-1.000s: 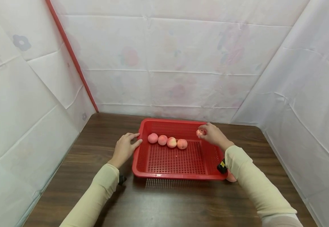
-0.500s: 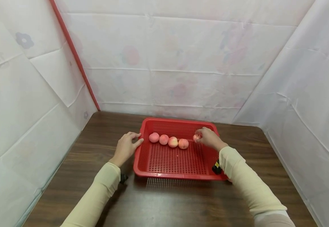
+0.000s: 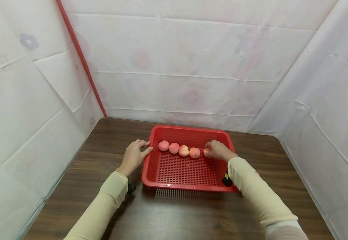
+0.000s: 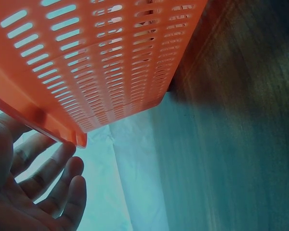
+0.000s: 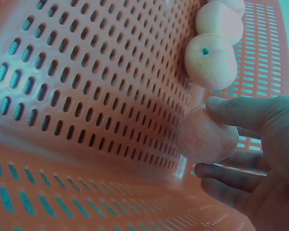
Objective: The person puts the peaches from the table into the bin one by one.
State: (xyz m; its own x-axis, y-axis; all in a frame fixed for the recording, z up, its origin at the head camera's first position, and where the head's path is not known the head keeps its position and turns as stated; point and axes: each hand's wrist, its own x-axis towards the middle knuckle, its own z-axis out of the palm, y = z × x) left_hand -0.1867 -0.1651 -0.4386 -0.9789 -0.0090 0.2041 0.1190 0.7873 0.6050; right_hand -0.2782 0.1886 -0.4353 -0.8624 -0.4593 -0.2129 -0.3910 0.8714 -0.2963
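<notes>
A red plastic basket with slotted walls and floor sits on the table. Inside, several peaches form a row along its far side. My right hand reaches over the basket's right side and holds another peach between thumb and fingers, low in the basket at the right end of the row. A small gap separates it from the nearest peach. At the basket's left rim, my left hand rests with thumb and fingertips touching the edge, fingers loosely extended outside the wall.
The dark wooden table extends around the basket. White patterned sheets hang behind and on both sides, with a red strip at the back left. Small black wrist devices show below the cuffs.
My right hand has moved left and down with its peach, toward the row's right end. The peach outside the basket's near right corner is now hidden by the sleeve. My left hand stays at the rim.
</notes>
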